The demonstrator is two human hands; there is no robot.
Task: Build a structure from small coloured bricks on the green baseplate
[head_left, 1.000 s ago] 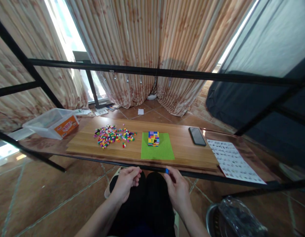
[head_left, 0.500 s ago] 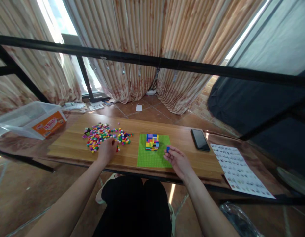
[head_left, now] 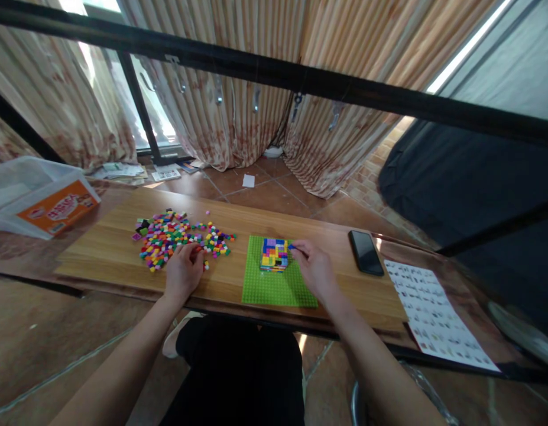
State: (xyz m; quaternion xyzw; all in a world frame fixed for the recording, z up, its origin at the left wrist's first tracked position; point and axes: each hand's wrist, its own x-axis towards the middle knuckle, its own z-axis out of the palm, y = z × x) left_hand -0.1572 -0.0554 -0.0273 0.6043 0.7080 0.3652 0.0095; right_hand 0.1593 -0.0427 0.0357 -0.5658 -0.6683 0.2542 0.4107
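Note:
A small blue toy brick (head_left: 292, 246) is pinched between the fingertips of my right hand (head_left: 317, 267), close beside the block of stacked bricks. That multicoloured brick stack (head_left: 274, 254) stands on the upper part of a green studded baseplate (head_left: 274, 290). At the near edge of a pile of loose coloured bricks (head_left: 167, 236), my left hand (head_left: 185, 269) has its fingers closed together. A speck of orange or red shows at those fingertips, but whether it is held I cannot make out.
A black phone (head_left: 366, 252) lies right of the baseplate on the wooden board (head_left: 229, 278). Beyond it, a printed sheet (head_left: 437, 313) hangs over the near edge. A clear plastic box (head_left: 43, 201) with an orange label stands far left. A black metal bar (head_left: 256, 71) crosses behind the table.
My right hand has brought the blue brick left and up to the stack's right side. My left hand's fingers stay closed by the pile. The camera view has shifted slightly.

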